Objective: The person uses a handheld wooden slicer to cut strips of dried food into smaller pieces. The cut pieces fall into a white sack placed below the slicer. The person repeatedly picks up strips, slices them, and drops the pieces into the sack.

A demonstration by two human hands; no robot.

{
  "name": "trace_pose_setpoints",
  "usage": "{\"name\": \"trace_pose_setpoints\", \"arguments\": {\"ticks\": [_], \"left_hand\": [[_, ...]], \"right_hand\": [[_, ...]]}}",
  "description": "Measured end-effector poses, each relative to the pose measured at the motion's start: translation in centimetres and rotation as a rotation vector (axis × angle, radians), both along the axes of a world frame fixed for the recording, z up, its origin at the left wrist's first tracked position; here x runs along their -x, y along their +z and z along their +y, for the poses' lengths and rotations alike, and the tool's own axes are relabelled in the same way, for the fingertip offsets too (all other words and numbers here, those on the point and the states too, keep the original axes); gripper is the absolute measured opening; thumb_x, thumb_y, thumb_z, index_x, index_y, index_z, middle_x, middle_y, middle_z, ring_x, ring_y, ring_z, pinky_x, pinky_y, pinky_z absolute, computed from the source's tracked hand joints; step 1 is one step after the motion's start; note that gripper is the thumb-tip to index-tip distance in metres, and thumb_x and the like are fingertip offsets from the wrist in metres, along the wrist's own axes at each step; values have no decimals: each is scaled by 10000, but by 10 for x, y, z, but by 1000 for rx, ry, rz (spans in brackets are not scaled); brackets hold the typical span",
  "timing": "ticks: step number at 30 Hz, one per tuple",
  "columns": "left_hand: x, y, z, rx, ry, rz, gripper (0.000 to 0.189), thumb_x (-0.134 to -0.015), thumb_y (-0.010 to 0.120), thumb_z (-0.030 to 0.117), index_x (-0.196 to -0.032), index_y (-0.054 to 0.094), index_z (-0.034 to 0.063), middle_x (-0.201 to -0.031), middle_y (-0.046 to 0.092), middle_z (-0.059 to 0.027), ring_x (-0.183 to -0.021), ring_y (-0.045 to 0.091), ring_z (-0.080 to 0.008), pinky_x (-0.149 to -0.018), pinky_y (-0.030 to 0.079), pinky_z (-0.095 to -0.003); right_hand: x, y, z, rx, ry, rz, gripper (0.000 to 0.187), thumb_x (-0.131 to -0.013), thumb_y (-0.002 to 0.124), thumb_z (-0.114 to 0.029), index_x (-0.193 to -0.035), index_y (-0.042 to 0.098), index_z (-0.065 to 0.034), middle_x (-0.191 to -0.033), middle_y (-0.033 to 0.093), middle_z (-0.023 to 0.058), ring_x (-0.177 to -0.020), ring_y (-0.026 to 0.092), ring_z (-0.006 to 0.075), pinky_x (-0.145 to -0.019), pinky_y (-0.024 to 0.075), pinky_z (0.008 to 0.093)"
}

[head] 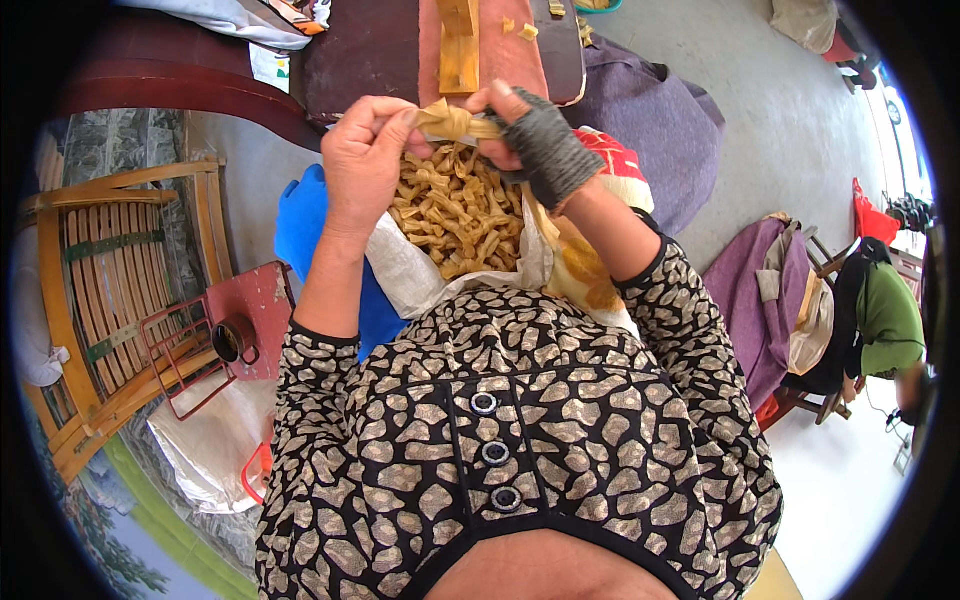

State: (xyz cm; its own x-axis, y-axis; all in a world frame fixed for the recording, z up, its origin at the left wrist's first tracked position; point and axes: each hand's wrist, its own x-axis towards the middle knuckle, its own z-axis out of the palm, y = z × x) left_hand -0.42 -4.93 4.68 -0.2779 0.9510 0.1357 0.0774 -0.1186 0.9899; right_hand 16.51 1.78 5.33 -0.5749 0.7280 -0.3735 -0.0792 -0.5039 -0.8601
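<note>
Between my two hands a tan, knotted strip of thin, flexible material [448, 120] is stretched above my lap. My left hand [375, 150] is bare and pinches its left end between thumb and fingers. My right hand [525, 135], in a grey fingerless knit glove, grips the right end. Just below lies an open white woven sack [409, 266] filled with many similar tan knotted pieces [465, 210]. A wooden block or stand [459, 60] rests on a pink cloth [491, 67] right beyond my hands.
The cloth covers part of a dark red table [360, 60] with small tan scraps [528, 32]. At left are a wooden slatted chair [120, 292] and a red stool [259, 315] bearing a dark mug [234, 337]. Purple fabric [645, 127] hangs at right; a person in green [889, 319] sits farther right.
</note>
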Motion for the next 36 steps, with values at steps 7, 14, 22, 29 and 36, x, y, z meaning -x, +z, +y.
{"name": "trace_pose_setpoints", "arguments": {"ticks": [7,14,22,29,36], "left_hand": [[10,8,-13,14,43,201,98,-839,584,50,-917,602,-7,-703,603,-29,-656,573,-81,-610,468,-208],[-26,24,-29,6,-245,884,361,-706,691,200,-993,554,28,-904,582,-116,-847,565,-286,-732,444,-383],[-14,56,-71,-64,-555,1036,176,-713,622,138,-670,471,59,-640,466,-87,-640,505,-262,-608,402,-359],[10,81,-85,-266,-461,1262,165,-629,628,93,-682,473,73,-674,477,-43,-695,510,-204,-706,415,-341],[11,20,-54,32,193,8,388,-897,489,317,-1176,499,47,-1121,521,-82,-1051,498,-194,-884,387,-330]], "right_hand": [[-18,3,1,-80,-50,-169,245,-823,585,-309,-832,545,-68,-544,459,-7,-436,379,57,-405,285,194],[-5,2,-18,-445,247,-180,194,-758,632,-213,-789,550,-40,-663,546,26,-582,510,110,-532,434,255],[-29,20,-47,-699,620,-132,278,-783,647,-307,-866,541,-64,-724,575,81,-719,576,196,-663,448,310],[-33,55,-68,-638,668,-173,263,-819,606,-296,-892,557,-48,-704,556,94,-677,564,237,-642,441,331],[-6,44,-48,-127,148,103,173,-860,539,-191,-866,541,-18,-590,507,16,-473,469,93,-435,377,215]]}}
